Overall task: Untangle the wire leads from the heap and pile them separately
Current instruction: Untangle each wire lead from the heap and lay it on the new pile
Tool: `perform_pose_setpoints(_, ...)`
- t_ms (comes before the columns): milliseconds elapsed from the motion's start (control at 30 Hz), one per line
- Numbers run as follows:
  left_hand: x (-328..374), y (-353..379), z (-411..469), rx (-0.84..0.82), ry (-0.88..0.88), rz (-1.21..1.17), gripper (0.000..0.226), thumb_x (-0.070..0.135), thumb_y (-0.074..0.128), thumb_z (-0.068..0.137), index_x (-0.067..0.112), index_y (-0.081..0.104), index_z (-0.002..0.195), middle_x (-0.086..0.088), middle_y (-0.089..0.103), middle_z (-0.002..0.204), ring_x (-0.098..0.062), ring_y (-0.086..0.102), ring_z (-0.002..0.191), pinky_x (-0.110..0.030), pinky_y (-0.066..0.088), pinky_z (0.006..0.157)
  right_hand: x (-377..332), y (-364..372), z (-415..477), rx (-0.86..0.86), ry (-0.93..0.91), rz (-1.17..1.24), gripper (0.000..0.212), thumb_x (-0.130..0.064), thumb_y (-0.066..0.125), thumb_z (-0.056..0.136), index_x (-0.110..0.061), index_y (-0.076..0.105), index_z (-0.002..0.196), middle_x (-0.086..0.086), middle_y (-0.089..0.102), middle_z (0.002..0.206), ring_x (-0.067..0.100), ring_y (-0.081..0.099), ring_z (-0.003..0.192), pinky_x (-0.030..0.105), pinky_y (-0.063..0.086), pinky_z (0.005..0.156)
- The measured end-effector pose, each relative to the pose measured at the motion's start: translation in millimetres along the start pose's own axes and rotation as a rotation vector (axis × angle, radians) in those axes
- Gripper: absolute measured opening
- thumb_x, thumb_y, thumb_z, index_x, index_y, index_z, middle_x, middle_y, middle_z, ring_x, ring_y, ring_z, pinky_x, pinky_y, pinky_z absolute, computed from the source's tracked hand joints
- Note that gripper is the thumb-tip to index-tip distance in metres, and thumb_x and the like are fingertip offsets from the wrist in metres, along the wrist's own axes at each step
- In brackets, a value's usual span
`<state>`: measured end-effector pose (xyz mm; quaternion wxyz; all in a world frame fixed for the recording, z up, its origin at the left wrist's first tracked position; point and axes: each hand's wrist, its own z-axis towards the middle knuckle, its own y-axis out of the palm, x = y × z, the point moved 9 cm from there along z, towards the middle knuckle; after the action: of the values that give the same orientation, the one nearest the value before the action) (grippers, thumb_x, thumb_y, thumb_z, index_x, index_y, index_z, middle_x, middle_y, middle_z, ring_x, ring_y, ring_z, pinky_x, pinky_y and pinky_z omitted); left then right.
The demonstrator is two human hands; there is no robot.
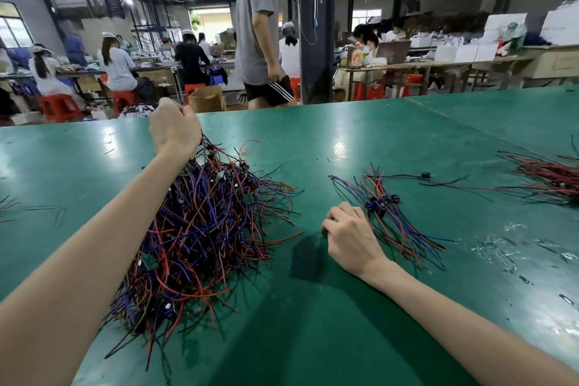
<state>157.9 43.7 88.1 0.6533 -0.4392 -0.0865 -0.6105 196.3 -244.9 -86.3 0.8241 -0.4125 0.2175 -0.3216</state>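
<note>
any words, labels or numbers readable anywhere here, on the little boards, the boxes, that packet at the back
No text in this view can be read.
small green boards in the heap of wire leads: any markings are too small to read.
orange and white packet at the back: its print is blurred.
white boxes at the back: no legible label shows.

All I see of myself — left forearm [94,247] and right forearm [454,307] bare to the view's edge, left hand [174,125] and right hand [349,233] bare too.
</note>
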Motion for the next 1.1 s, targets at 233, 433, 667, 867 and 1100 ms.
perform_pose_setpoints(233,-6,-24,11,0.143,-0.134,-0.356,0.026,0.016,0.033,0.102,-0.002,0.038,0.120,-0.014,0.059,0.105,-0.032,0.064,0.095,-0.041,0.052,0.084,1,0,0,0.032,-0.020,0.000,0.011,0.005,0.069,0.062,-0.006,0.066,0.062,0.007,0.061,0.070,0.030,0.057,0.073,0.038,0.048,0.068)
perform_pose_setpoints(433,43,-42,-18,0.069,0.086,-0.934,0.007,0.012,0.031,0.102,0.010,0.038,0.104,-0.013,0.055,0.110,-0.024,0.069,0.092,-0.032,0.059,0.061,-3,-9,-1,0.121,-0.078,0.082,0.014,0.009,0.068,0.066,-0.005,0.070,0.067,0.007,0.063,0.070,0.030,0.060,0.072,0.039,0.047,0.069)
perform_pose_setpoints(667,81,7,-156,-0.402,0.480,-0.912,0.010,0.015,0.033,0.101,0.018,0.037,0.092,-0.014,0.053,0.124,-0.024,0.061,0.113,-0.033,0.058,0.080,17,14,-5,-0.071,0.477,1.257,0.024,-0.020,0.050,0.086,-0.013,0.072,0.088,0.005,0.074,0.084,0.015,0.066,0.080,0.021,0.049,0.071)
perform_pose_setpoints(867,55,56,-232,-0.703,0.387,-0.930,0.010,0.018,0.045,0.096,0.012,0.046,0.089,0.001,0.066,0.117,-0.020,0.066,0.105,-0.042,0.058,0.081,-2,37,-12,-0.401,0.731,1.960,0.050,-0.044,0.036,0.094,-0.011,0.072,0.084,0.007,0.071,0.077,0.019,0.066,0.065,0.032,0.045,0.067)
perform_pose_setpoints(1100,35,65,-246,-0.783,0.430,-0.678,0.013,0.015,0.065,0.078,0.014,0.059,0.066,0.007,0.067,0.103,0.000,0.061,0.100,-0.013,0.046,0.081,14,34,-14,-0.332,0.810,1.827,0.018,-0.023,0.059,0.080,-0.013,0.060,0.096,0.001,0.066,0.075,0.010,0.060,0.062,0.025,0.047,0.065)
